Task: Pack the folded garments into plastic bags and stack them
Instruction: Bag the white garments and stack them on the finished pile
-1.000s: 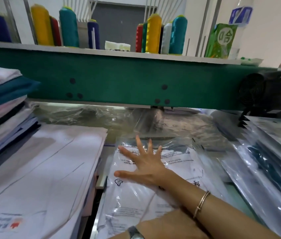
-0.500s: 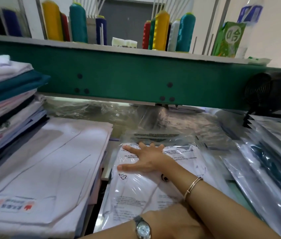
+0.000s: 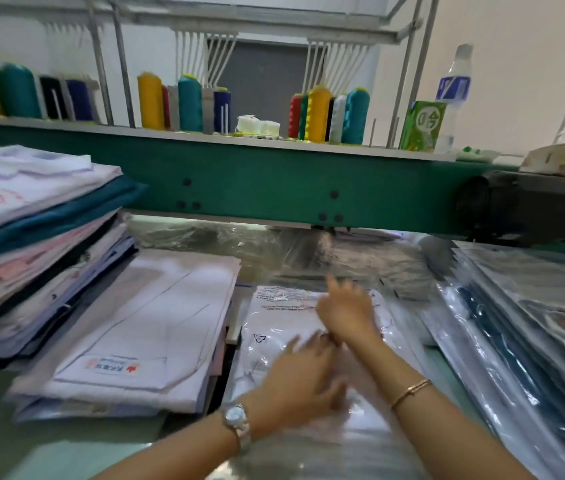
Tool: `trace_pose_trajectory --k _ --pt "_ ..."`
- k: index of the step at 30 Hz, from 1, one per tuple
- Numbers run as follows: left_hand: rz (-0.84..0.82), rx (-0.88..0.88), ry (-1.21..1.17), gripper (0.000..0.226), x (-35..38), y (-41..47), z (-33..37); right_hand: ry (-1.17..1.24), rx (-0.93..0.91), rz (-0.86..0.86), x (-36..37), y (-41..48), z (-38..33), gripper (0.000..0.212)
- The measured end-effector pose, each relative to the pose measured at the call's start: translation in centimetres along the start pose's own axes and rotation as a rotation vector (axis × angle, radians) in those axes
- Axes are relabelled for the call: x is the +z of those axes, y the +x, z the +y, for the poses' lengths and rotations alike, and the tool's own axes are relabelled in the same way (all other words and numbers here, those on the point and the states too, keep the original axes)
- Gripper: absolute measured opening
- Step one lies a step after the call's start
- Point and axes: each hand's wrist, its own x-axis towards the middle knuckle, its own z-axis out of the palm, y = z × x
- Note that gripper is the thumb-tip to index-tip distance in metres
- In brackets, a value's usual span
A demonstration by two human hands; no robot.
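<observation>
A white folded garment in a clear printed plastic bag (image 3: 274, 327) lies flat in the middle of the table. My left hand (image 3: 305, 379), with a watch at the wrist, rests flat on the bag's middle with fingers straight. My right hand (image 3: 347, 310), blurred, lies over the bag's far right part with fingers extended; a bracelet is on that wrist. To the left lies a low pile of unbagged white folded garments (image 3: 142, 334), and further left a tall stack of mixed folded garments (image 3: 35, 244). Bagged garments are stacked at the right (image 3: 523, 323).
A green machine beam (image 3: 274, 181) runs across just beyond the table, low overhead. Thread cones (image 3: 326, 112), a green carton (image 3: 423, 124) and a water bottle (image 3: 454, 88) stand on its shelf. Loose empty plastic bags (image 3: 308, 254) lie under the beam. A black motor housing (image 3: 523, 209) sits at right.
My right hand has slid from the bag's far left to its far right. My left hand has come forward onto the bag's middle. The camera has tilted up.
</observation>
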Motion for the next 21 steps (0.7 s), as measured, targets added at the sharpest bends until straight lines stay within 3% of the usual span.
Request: trace_pose_trajectory --k 1,2,4,8,10,14,17,19,21 --pt "-0.037 -0.066 0.065 0.058 -0.3 -4.3 -0.9 0.011 0.113 -0.013 -0.7 -0.2 1.7 0.05" --pt "-0.038 -0.294 0.117 0.059 0.1 -5.0 -1.1 0.02 0.212 -0.018 -1.3 -0.6 3.4 0.045" --pt "-0.051 -0.447 0.228 0.056 -0.9 -5.7 -3.8 0.041 0.358 -0.062 -2.0 -1.8 6.3 0.04" --pt "-0.21 -0.501 0.011 0.034 -1.8 -5.4 -5.4 0.274 0.401 -0.175 -1.6 -3.2 10.4 0.023" --pt "-0.222 -0.518 -0.022 0.037 -2.3 -5.3 -5.8 0.462 0.413 -0.172 -0.8 -3.8 11.6 0.041" --pt "-0.263 -0.612 -0.137 0.037 -2.7 -5.0 -6.0 0.839 0.47 -0.156 -0.3 -4.9 12.1 0.05" --pt "-0.218 -0.75 -0.564 0.022 -2.6 -4.9 -6.4 0.823 0.484 -0.142 0.2 -5.0 12.2 0.039" --pt "-0.174 -0.826 -0.877 0.015 -3.0 -5.0 -6.1 0.858 0.477 -0.101 0.7 -4.8 11.9 0.058" --pt "-0.119 -0.858 -0.958 0.018 -3.1 -5.0 -6.0 0.896 0.481 -0.048 0.3 -5.0 11.1 0.059"
